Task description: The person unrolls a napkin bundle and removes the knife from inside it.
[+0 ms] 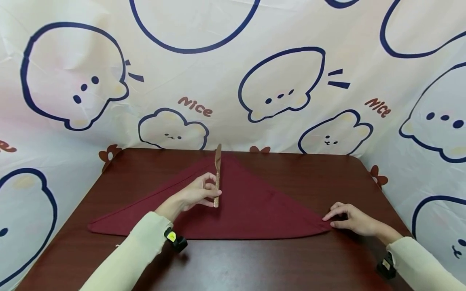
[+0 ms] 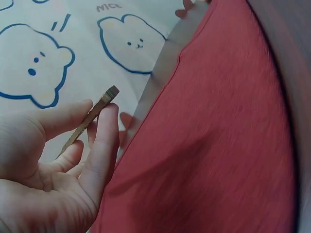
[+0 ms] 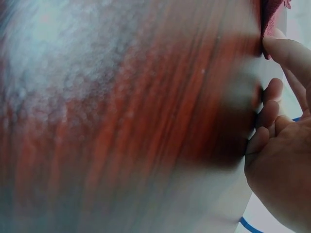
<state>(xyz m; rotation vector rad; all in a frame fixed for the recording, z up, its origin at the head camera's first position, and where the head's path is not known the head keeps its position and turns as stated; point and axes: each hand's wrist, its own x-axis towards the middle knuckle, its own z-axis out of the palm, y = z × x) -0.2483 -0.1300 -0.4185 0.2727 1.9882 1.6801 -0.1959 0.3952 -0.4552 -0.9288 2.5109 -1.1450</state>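
A dark red cloth napkin [image 1: 255, 210], folded into a triangle, lies on the table with its long edge nearest me. Above its middle, my left hand [image 1: 198, 192] holds a gold-coloured table knife [image 1: 218, 157] by the handle, blade pointing away. In the left wrist view the thumb and fingers pinch the knife's handle [image 2: 104, 99], its butt end showing; the blade is hidden there. At the napkin's right corner, my right hand [image 1: 353, 220] pinches the cloth between thumb and index finger. Only a bit of that napkin corner [image 3: 270, 24] appears in the right wrist view.
The brown wooden table [image 1: 255, 262] reflects light at its front. A pale curtain [image 1: 225, 89] with blue cartoon outlines stands behind the table and along both sides. Each wrist wears a small black camera, such as the left one [image 1: 178, 242].
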